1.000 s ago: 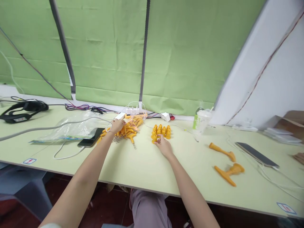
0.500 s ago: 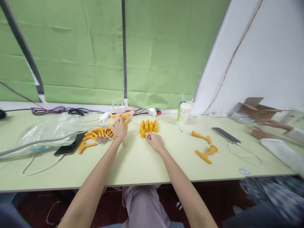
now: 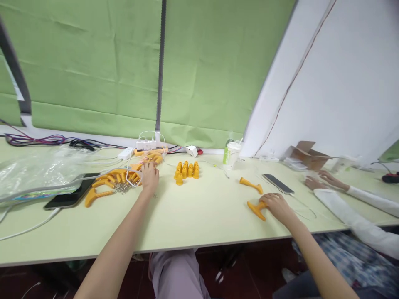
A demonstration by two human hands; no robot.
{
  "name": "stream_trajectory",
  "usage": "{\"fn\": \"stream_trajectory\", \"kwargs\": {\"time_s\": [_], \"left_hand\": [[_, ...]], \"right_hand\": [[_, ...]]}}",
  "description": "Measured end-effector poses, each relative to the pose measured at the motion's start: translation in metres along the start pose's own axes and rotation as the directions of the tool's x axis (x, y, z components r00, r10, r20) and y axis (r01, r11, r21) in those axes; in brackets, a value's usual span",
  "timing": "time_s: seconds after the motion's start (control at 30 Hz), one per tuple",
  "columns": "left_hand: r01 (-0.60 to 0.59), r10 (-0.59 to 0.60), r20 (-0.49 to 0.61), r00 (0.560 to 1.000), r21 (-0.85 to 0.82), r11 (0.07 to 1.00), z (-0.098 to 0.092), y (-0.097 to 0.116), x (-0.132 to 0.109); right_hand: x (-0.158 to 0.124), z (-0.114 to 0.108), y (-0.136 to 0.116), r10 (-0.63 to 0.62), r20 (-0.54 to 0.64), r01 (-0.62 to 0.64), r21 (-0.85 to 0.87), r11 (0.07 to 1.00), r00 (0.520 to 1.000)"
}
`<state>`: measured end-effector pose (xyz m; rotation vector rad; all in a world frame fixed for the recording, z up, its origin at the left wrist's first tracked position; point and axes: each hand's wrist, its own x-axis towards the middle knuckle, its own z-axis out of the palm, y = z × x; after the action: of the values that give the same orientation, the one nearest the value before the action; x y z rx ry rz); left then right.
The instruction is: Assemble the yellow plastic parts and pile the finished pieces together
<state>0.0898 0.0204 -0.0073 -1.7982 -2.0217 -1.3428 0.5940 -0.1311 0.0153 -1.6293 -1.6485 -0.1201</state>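
Note:
My left hand (image 3: 150, 178) is at the right end of a pile of yellow-handled corkscrews (image 3: 116, 178), with its fingers curled; a thin metal tip (image 3: 155, 195) shows just below it. Most of what it grips is hidden by the fingers. On the right, my right hand (image 3: 279, 207) has its fingers closed round the stem end of a yellow T-shaped handle (image 3: 257, 210), which lies at the tabletop. Another yellow handle (image 3: 251, 185) rests just behind it. Between my hands, several yellow bell-shaped caps (image 3: 186, 170) stand upright in a tight group.
A black phone (image 3: 73, 195) and clear plastic bags (image 3: 40, 168) lie at left, with cables and a power strip (image 3: 146, 144) behind. A lidded cup (image 3: 232, 154) stands at the back. Another phone (image 3: 278, 183), a cardboard box (image 3: 307, 154) and a co-worker's hands (image 3: 324, 180) are at right.
My right hand has left the front yellow cap and moved right to the T-shaped handle, which it now grips. My left hand stays by the corkscrew pile. The view has turned right.

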Motion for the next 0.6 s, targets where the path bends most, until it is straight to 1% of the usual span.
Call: {"fn": "stream_trajectory", "kwargs": {"time_s": [0.07, 0.1, 0.13, 0.17, 0.2, 0.27, 0.3, 0.33, 0.37, 0.4, 0.43, 0.5, 0.53, 0.57, 0.6], "left_hand": [[-0.067, 0.068, -0.034, 0.997, 0.012, 0.998, -0.002, 0.004, -0.001], [-0.124, 0.125, -0.054, 0.991, 0.016, 0.992, -0.003, 0.008, -0.003], [-0.201, 0.202, -0.068, 0.977, 0.018, 0.979, -0.004, 0.012, -0.005], [-0.296, 0.296, -0.070, 0.953, 0.018, 0.955, -0.005, 0.017, -0.007], [-0.402, 0.403, -0.059, 0.914, 0.014, 0.915, -0.006, 0.022, -0.009], [-0.604, 0.604, -0.001, 0.797, -0.003, 0.797, -0.007, 0.030, -0.013], [-0.676, 0.676, 0.036, 0.736, -0.014, 0.737, -0.007, 0.033, -0.014], [-0.723, 0.723, 0.072, 0.687, -0.025, 0.690, -0.009, 0.035, -0.014], [-0.747, 0.746, 0.099, 0.658, -0.033, 0.664, -0.010, 0.035, -0.014], [-0.749, 0.748, 0.109, 0.655, -0.037, 0.662, -0.012, 0.035, -0.013], [-0.731, 0.730, 0.095, 0.677, -0.037, 0.682, -0.014, 0.034, -0.012], [-0.661, 0.662, 0.013, 0.749, -0.041, 0.749, -0.019, 0.031, -0.008], [-0.639, 0.638, -0.023, 0.769, -0.050, 0.768, -0.020, 0.030, -0.007], [-0.642, 0.641, -0.032, 0.767, -0.063, 0.764, -0.021, 0.030, -0.006], [-0.669, 0.670, -0.010, 0.742, -0.083, 0.739, -0.022, 0.030, -0.006]], "right_hand": [[0.009, 0.013, -0.014, -0.009, 0.158, 0.021, -0.074, 0.997, 0.987], [0.013, 0.024, -0.028, 0.010, 0.200, 0.006, -0.079, 0.997, 0.980], [0.018, 0.037, -0.045, 0.029, 0.191, -0.022, -0.036, 0.999, 0.981], [0.023, 0.052, -0.064, 0.032, 0.192, -0.042, 0.047, 0.998, 0.981], [0.028, 0.070, -0.085, 0.009, 0.223, -0.042, 0.144, 0.989, 0.975], [0.038, 0.107, -0.127, -0.076, 0.294, -0.030, 0.341, 0.940, 0.953], [0.043, 0.127, -0.147, -0.105, 0.291, -0.015, 0.382, 0.924, 0.951], [0.049, 0.145, -0.164, -0.127, 0.296, -0.005, 0.408, 0.913, 0.947], [0.054, 0.162, -0.179, -0.142, 0.303, -0.010, 0.449, 0.894, 0.942], [0.059, 0.177, -0.191, -0.121, 0.307, -0.054, 0.506, 0.861, 0.944], [0.063, 0.190, -0.200, -0.098, 0.321, -0.103, 0.553, 0.827, 0.942], [0.067, 0.207, -0.210, -0.074, 0.373, -0.190, 0.622, 0.759, 0.925], [0.067, 0.213, -0.211, -0.078, 0.397, -0.212, 0.635, 0.743, 0.914], [0.065, 0.216, -0.212, -0.086, 0.412, -0.218, 0.636, 0.741, 0.907], [0.062, 0.217, -0.211, -0.086, 0.405, -0.208, 0.627, 0.751, 0.910]]}}
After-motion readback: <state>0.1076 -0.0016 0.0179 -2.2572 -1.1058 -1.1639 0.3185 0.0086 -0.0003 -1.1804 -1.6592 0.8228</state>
